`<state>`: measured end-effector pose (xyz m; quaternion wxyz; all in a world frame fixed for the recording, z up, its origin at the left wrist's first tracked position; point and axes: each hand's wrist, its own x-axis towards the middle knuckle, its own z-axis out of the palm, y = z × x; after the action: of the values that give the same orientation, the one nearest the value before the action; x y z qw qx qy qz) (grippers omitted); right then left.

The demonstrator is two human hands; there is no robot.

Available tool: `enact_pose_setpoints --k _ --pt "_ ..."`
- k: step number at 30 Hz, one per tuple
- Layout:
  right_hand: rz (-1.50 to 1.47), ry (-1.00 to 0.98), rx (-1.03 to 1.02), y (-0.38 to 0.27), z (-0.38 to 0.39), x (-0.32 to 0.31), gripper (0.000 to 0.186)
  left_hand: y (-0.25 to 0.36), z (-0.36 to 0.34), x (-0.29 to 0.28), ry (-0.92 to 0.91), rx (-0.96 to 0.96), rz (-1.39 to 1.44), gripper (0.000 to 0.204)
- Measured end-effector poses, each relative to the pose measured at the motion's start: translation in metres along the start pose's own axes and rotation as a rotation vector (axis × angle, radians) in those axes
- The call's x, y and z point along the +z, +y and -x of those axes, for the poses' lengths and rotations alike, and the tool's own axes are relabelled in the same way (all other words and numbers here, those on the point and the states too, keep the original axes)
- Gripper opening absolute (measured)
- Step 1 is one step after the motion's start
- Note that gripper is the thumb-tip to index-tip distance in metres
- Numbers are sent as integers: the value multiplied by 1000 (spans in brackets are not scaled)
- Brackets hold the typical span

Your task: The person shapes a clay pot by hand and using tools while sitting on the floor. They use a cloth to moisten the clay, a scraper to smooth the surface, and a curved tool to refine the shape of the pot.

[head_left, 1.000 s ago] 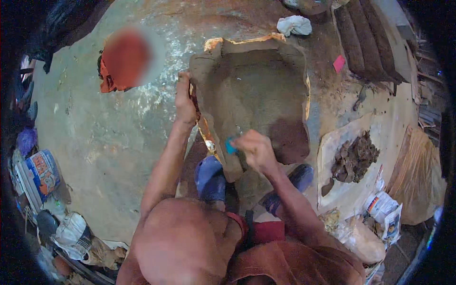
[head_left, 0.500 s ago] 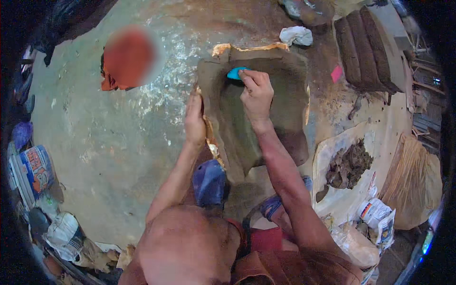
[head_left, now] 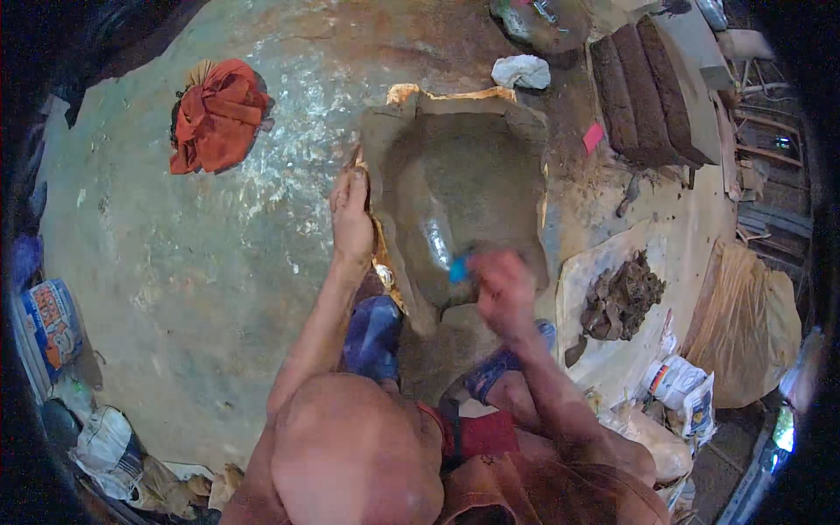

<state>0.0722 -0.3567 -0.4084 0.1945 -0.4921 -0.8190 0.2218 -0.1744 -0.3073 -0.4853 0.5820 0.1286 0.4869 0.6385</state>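
Observation:
A wide grey-brown slab of wet clay (head_left: 481, 157) lies in front of me, hollowed in the middle with a raised, uneven rim. Pale orange edging, perhaps a mould, shows beneath its far and left sides. My right hand (head_left: 507, 284), smeared by motion, grips a small blue scraper (head_left: 458, 269) over the near part of the hollow. A wet, shiny streak marks the clay just beyond the scraper. Along the slab's left side rests my left hand (head_left: 352, 219), fingers stretched out against the rim and holding no tool.
An orange cloth (head_left: 219, 118) lies far left. On the right are a stack of dark clay slabs (head_left: 647, 92), a pink piece (head_left: 593, 137), and crumbled clay (head_left: 623, 297) on a pale sheet. A white crumpled cloth or bag (head_left: 521, 72) sits beyond the slab. My feet flank its near end.
My right hand has swept the blue scraper from the far left of the hollow toward me, to its near part. The left hand stays at the slab's left side. The view has shifted slightly.

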Motion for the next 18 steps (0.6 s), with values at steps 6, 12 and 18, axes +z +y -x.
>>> enact_pose_setpoints --k 6,12,18 --pt "242 447 -136 45 -155 36 36 30 0 30 -68 242 -439 47" --pt "281 174 -130 81 -122 78 35 32 -4 43 -110 226 -582 46" --pt "230 -196 -50 66 -34 62 24 29 -14 46 -125 143 -441 46"
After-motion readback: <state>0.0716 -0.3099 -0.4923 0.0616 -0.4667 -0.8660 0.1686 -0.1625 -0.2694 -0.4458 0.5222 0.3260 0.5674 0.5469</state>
